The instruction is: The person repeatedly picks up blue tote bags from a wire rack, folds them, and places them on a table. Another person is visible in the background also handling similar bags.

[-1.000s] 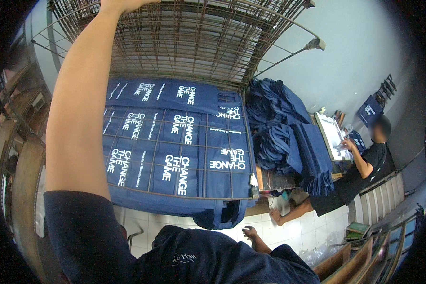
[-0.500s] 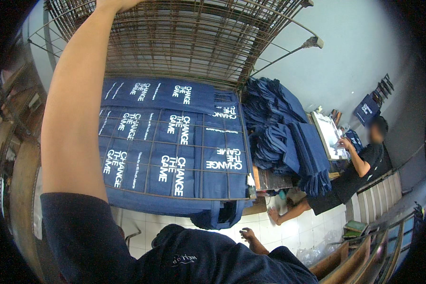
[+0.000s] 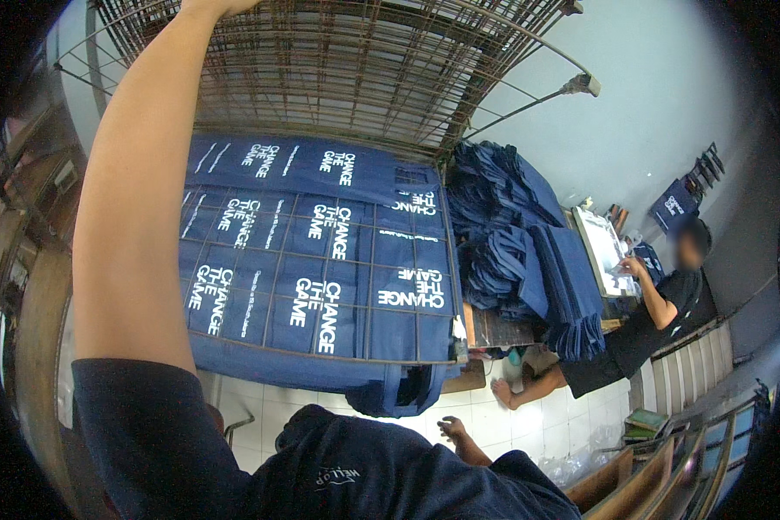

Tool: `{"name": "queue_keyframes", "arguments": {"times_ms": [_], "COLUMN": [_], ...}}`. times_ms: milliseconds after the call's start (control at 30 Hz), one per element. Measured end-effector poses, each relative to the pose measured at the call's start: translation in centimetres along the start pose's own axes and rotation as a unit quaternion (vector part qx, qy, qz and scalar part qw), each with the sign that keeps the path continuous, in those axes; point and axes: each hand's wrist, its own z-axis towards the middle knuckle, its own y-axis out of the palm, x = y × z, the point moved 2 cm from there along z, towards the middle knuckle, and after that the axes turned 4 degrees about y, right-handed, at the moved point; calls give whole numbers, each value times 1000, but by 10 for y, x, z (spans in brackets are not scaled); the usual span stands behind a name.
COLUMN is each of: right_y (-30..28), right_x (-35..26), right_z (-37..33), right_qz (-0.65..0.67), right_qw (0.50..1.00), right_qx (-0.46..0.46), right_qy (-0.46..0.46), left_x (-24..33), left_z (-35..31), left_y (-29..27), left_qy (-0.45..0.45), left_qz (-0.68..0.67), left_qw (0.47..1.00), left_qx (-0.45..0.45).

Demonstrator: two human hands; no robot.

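Observation:
My left arm is raised, its hand (image 3: 220, 6) at the top edge of the picture beside a stack of tilted wire racks (image 3: 338, 74). The fingers of that hand are cut off from view. Below the racks, dark blue fabric bags (image 3: 338, 325) with white print lie in rows on a wire drying rack (image 3: 407, 362), whose bars run between and beneath them. Bag handles (image 3: 399, 394) hang over the near edge. My right hand (image 3: 450, 428) hangs low beside my body, over the tiled floor, fingers apart and holding nothing.
Piles of blue bags (image 3: 529, 260) stand on a table right of the rack. Beyond them a person in black (image 3: 667, 290) sits at a bright white panel (image 3: 600, 247). Wooden frames (image 3: 659, 472) lean at the lower right; wooden boards (image 3: 39, 286) stand on the left.
The view has shifted slightly, so the racks and bags sit a little differently in it. My left arm stays raised and my right hand still hangs low.

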Motion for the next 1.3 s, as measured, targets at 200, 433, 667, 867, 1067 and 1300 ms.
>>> {"name": "queue_keyframes", "arguments": {"times_ms": [200, 433, 667, 867, 1067, 1300], "right_y": [-2, -2, 2, 3, 5, 6], "right_x": [-14, -18, -16, -12, -20, -22], "right_z": [5, -2, -10, -3, -6, -10], "right_qz": [-8, -23, -18, -16, -23, -14], "right_qw": [999, 999, 1000, 1000, 1000, 1000], "right_qx": [12, 27, 18, 17, 18, 19], "right_qy": [-29, -38, -9, -3, -8, -19], "left_x": [-3, -2, -3, 0, 0, -2], "left_z": [-1, -3, -3, -3, -2, -4], "left_y": [1, 2, 0, 0, -1, 1], "left_qy": [1, 2, -3, 0, 2, -3], "left_qz": [21, 15, 11, 11, 15, 8], "left_qw": [1000, 1000, 1000, 1000, 1000, 1000], "left_qx": [0, -13, 4, 14, 17, 20]}}
